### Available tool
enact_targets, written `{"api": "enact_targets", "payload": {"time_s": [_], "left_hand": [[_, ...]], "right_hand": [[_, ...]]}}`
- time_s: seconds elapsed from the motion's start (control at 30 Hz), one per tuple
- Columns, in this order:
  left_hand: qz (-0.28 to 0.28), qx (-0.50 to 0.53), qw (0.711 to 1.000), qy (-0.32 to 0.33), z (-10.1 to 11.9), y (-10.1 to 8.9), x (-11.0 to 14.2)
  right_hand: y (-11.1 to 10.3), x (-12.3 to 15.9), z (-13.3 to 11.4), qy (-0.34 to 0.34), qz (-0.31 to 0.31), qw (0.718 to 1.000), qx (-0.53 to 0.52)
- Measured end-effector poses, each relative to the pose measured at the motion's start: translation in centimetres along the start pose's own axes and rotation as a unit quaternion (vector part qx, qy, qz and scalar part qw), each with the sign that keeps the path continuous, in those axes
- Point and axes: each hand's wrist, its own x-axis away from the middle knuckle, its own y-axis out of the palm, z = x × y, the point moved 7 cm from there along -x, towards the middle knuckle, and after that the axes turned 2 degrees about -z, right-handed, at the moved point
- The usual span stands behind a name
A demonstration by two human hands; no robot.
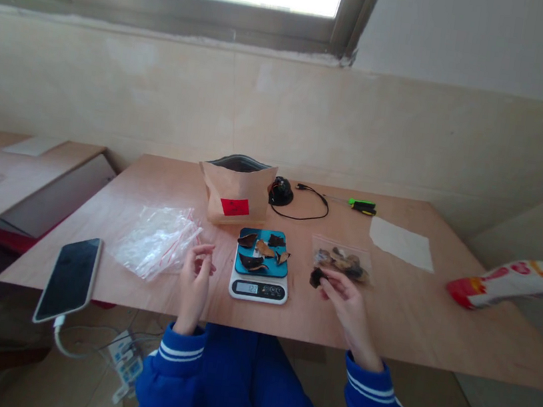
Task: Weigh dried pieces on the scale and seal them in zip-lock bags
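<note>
My right hand point(345, 305) pinches a small dark piece of what looks like dried peel point(316, 277) between thumb and fingers. It is beside a clear zip bag point(367, 257) with more brown and tan pieces in it. To the left, a white kitchen scale point(257, 297) with a blue top carries several curled dried pieces point(250, 262); its display is lit, the digits too small to read surely. My left hand point(195, 287) hovers left of the scale, fingers loosely bent and apart, with nothing seen in it. Near its fingertips lies a pile of clear plastic bags point(158, 241).
Behind the scale stands an open kraft paper pouch point(236, 188) with a red label. A black round device point(281, 192) with a cable, screwdrivers point(362, 207) and white paper point(402, 243) lie further back. A phone point(70, 277) overhangs the front left edge; a bottle point(513, 281) is at right.
</note>
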Motion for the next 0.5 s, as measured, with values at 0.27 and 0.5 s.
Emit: {"api": "enact_targets", "payload": {"time_s": [0.27, 0.5], "left_hand": [[-0.009, 0.018, 0.998, -0.051, -2.6, 0.4, 1.9], [0.0, 0.022, 0.998, -0.059, -2.9, 0.5, 2.9]], "right_hand": [[1.9, 0.7, 1.6, 0.015, -0.016, 0.999, 0.03], [3.9, 1.3, 1.1, -0.018, -0.012, 0.998, 0.053]]}}
